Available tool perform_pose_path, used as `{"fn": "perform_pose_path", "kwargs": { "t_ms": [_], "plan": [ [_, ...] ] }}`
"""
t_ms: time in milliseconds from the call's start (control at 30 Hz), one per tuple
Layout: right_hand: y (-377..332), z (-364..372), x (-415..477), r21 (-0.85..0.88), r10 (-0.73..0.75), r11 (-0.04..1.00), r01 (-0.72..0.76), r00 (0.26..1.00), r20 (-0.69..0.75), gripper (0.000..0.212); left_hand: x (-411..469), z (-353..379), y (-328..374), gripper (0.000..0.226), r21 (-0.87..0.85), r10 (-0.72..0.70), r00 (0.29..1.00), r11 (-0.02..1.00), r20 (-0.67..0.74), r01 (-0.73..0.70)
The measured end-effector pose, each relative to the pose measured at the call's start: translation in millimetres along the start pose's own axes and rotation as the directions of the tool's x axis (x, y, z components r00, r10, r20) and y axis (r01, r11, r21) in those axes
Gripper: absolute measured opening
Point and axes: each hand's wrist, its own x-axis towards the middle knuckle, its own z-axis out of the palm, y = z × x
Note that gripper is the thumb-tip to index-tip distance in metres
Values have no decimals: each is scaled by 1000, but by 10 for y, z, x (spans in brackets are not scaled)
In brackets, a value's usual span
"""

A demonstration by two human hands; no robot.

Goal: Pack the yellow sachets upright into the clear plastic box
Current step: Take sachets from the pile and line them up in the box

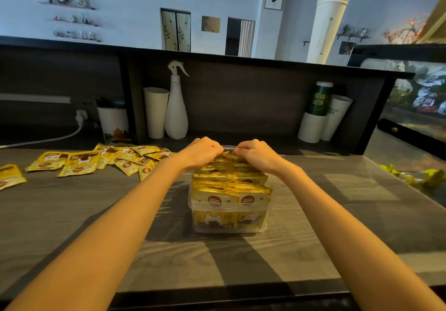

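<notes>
A clear plastic box [229, 221] stands in the middle of the counter, filled with several yellow sachets [230, 185] standing upright in rows. My left hand [204, 151] and my right hand [255, 152] are both at the far end of the box, fingers curled down over the tops of the rearmost sachets. The fingertips are hidden behind the knuckles. A loose pile of yellow sachets [125, 160] lies flat on the counter to the left of the box.
Against the back panel stand a white spray bottle [176, 110], a white cup stack [155, 111] and more cups [323, 115] at right. A white container [113, 122] and a power cable [48, 139] sit at left. Green items [420, 178] lie at the counter's right edge.
</notes>
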Motion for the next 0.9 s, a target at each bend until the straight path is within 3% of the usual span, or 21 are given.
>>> {"fn": "perform_pose_path", "kwargs": {
  "t_ms": [100,267,533,733,900],
  "plan": [
    [-94,-5,-7,-65,-1,998,-2,999,-46,30,-64,-55,17,19,-26,5,998,1000,-60,-7],
    [-306,25,-41,-244,-46,970,9,988,-147,29,-272,-210,33,33,41,8,982,999,-187,0],
    [-944,305,-105,-240,-177,962,132,968,-177,31,-740,-592,-105,32,140,-26,927,987,-375,84],
    [-1510,839,-132,-178,-283,950,255,946,-160,32,-1213,-810,-500,32,153,-150,841,952,-520,264],
    [-1646,1441,-26,-187,-244,953,238,970,-8,33,-1434,-763,-1047,30,116,-308,819,905,-483,409]
  ]
}}
